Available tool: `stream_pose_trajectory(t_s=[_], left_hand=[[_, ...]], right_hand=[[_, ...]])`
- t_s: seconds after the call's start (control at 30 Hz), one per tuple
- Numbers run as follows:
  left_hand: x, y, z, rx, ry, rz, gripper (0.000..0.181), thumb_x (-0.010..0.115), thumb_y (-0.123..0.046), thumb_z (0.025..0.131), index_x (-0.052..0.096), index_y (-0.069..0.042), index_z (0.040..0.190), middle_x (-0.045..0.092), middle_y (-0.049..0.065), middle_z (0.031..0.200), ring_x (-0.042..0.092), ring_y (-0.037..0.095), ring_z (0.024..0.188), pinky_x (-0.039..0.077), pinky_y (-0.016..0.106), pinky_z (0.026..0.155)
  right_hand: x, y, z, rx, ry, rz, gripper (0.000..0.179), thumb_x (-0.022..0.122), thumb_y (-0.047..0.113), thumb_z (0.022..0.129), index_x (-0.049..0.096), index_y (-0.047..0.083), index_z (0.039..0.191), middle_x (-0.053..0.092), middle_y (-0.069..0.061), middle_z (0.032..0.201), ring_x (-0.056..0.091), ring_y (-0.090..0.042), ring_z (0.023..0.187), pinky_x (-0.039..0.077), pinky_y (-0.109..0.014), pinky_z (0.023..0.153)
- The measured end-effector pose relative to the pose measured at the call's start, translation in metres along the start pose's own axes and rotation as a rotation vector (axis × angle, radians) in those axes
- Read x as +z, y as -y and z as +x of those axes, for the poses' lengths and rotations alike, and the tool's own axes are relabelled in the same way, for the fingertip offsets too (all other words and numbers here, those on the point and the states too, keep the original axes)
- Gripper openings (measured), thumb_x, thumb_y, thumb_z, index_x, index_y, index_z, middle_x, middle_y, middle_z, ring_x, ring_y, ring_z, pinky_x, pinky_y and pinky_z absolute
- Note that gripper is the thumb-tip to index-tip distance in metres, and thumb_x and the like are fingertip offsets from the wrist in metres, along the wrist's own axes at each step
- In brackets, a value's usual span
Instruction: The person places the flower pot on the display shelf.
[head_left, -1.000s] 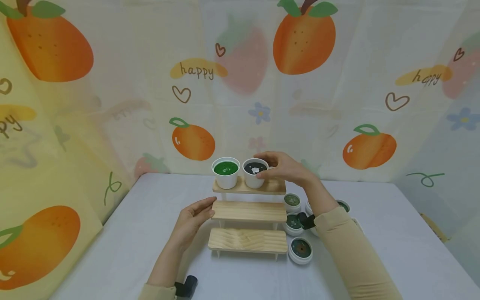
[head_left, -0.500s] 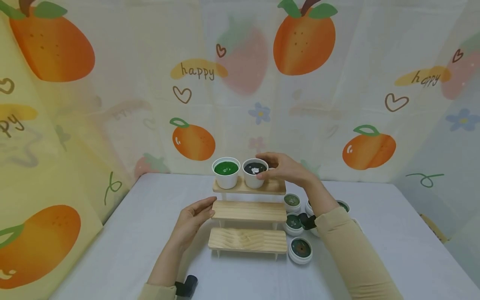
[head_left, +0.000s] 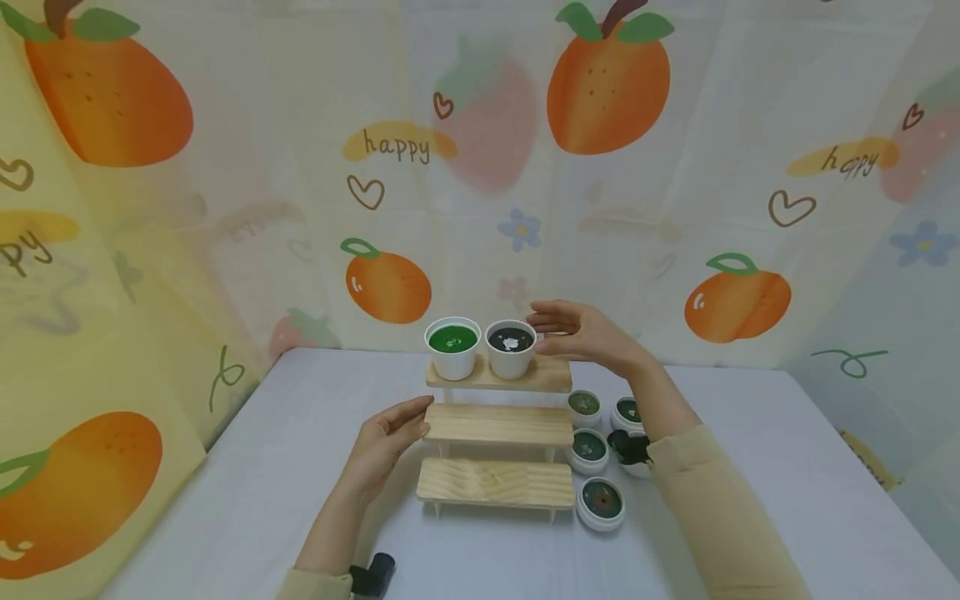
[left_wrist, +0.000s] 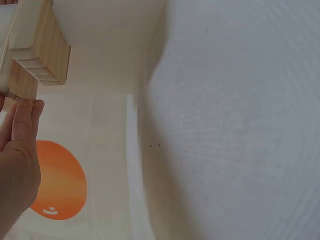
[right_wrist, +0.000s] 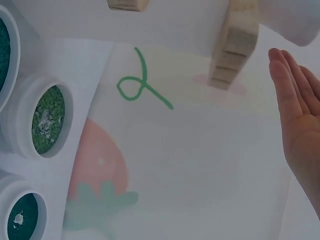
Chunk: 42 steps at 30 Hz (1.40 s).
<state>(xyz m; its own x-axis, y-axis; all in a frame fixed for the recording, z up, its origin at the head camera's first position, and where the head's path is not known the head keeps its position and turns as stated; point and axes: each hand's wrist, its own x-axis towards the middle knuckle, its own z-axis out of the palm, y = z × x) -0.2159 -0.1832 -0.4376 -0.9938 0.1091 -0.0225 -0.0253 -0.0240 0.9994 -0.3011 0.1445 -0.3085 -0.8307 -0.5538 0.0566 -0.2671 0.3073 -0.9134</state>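
Note:
A white cup with dark contents and a white patch (head_left: 511,350) stands on the top tier of a wooden stand (head_left: 498,423). Just left of it is a white cup with bright green contents (head_left: 452,350). My right hand (head_left: 588,337) is beside the dark cup, fingers extended and thumb tip right at its side. In the right wrist view that hand (right_wrist: 300,95) shows straight fingers below the white cup (right_wrist: 295,20). My left hand (head_left: 386,437) pinches the left end of the middle tier between thumb and fingers; the left wrist view shows its fingertips (left_wrist: 36,107) at the wood.
Several white pots with green or dark tops sit right of the stand, including a brownish-topped one (head_left: 601,503) in front and a speckled green one (right_wrist: 48,120). A white cloth (head_left: 247,500) covers the table. Behind hangs a fruit-printed sheet (head_left: 615,200).
My right hand has let go of the dark cup and moved slightly right, its fingers straightening. The dark cup stays on the top tier. My left hand has stayed in place.

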Motion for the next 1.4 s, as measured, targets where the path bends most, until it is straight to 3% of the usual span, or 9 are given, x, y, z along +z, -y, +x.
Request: stream_pose_trajectory(t_s=[0.2, 0.47, 0.6, 0.83, 1.17, 1.4], left_hand=[[0.0, 0.0, -0.001, 0.0, -0.002, -0.001, 0.053, 0.067, -0.009, 0.092, 0.049, 0.002, 0.141, 0.051, 0.021, 0.145, 0.054, 0.022, 0.133, 0.05, 0.013, 0.099], [0.001, 0.0, 0.0, 0.006, -0.002, 0.01, 0.053, 0.066, -0.009, 0.093, 0.049, 0.002, 0.141, 0.051, 0.02, 0.146, 0.052, 0.025, 0.135, 0.05, 0.013, 0.1], [0.001, -0.001, -0.001, 0.009, -0.009, 0.011, 0.052, 0.066, -0.008, 0.093, 0.05, 0.002, 0.141, 0.052, 0.02, 0.146, 0.055, 0.019, 0.132, 0.05, 0.013, 0.099], [0.001, -0.001, 0.0, 0.001, -0.017, 0.02, 0.05, 0.066, -0.008, 0.093, 0.051, 0.001, 0.139, 0.052, 0.019, 0.145, 0.06, 0.005, 0.121, 0.051, 0.013, 0.098], [0.001, -0.002, 0.0, -0.007, -0.016, 0.012, 0.05, 0.064, -0.005, 0.093, 0.05, 0.002, 0.141, 0.051, 0.02, 0.146, 0.057, 0.012, 0.127, 0.051, 0.013, 0.099], [0.001, -0.001, 0.001, -0.003, -0.013, 0.013, 0.05, 0.065, -0.006, 0.093, 0.05, 0.001, 0.141, 0.051, 0.02, 0.147, 0.053, 0.022, 0.134, 0.05, 0.013, 0.099]], right_hand=[[-0.01, -0.005, -0.013, -0.021, -0.04, 0.034, 0.07, 0.071, 0.018, 0.089, 0.039, 0.013, 0.151, 0.048, -0.015, 0.151, 0.045, -0.034, 0.141, 0.056, -0.029, 0.099], [-0.023, -0.016, -0.035, -0.072, -0.132, 0.006, 0.065, 0.071, 0.015, 0.09, 0.043, 0.015, 0.149, 0.053, -0.013, 0.148, 0.053, -0.026, 0.135, 0.05, -0.015, 0.101], [-0.029, -0.019, -0.044, -0.091, -0.151, 0.0, 0.063, 0.07, 0.015, 0.091, 0.044, 0.013, 0.148, 0.056, -0.008, 0.145, 0.057, -0.014, 0.13, 0.048, -0.014, 0.103], [-0.031, -0.023, -0.06, -0.116, -0.161, 0.017, 0.06, 0.068, 0.008, 0.091, 0.045, 0.01, 0.146, 0.062, 0.011, 0.131, 0.06, 0.0, 0.12, 0.052, -0.015, 0.098], [-0.029, -0.045, -0.082, -0.115, -0.177, 0.012, 0.058, 0.069, 0.008, 0.091, 0.046, 0.004, 0.144, 0.064, 0.019, 0.125, 0.062, 0.0, 0.116, 0.054, -0.015, 0.095], [-0.026, -0.058, -0.091, -0.137, -0.175, 0.001, 0.052, 0.067, 0.005, 0.091, 0.05, 0.002, 0.139, 0.066, 0.013, 0.127, 0.063, -0.001, 0.116, 0.052, -0.013, 0.097]])
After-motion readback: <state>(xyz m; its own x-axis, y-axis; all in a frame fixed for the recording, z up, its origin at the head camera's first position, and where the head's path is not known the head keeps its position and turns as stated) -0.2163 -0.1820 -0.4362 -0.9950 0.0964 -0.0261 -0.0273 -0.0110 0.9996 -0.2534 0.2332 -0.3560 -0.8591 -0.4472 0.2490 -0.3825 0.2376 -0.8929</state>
